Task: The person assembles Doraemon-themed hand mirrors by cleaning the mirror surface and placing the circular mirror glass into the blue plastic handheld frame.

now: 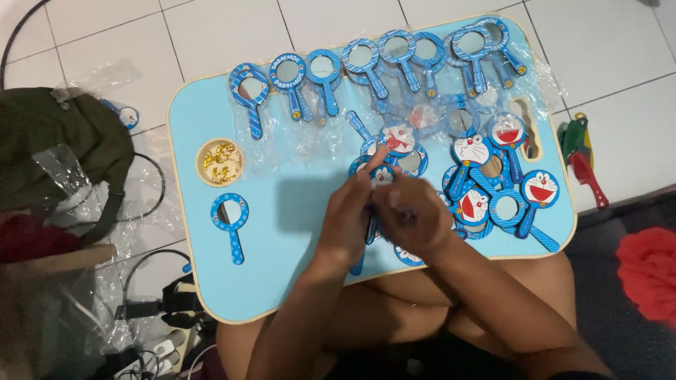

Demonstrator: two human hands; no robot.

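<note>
I saw both hands: left (346, 218) | right (412, 214) | together, clamped on a blue mirror (382, 174) for steadiness | gold bits in cup (220, 162) at 9 o'clock.

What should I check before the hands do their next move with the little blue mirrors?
1. Both hands on one piece: ok. Left hand and right hand meet over a blue hand mirror.
2. Grip firm: cannot tell, the fingers hide it.
3. Small gold parts within reach: ok, in the round dish.
4. Single mirror lying apart on the light blue tray: ok.
5. Pile of cartoon cat mirrors sorted: not ok, they overlap.
</note>
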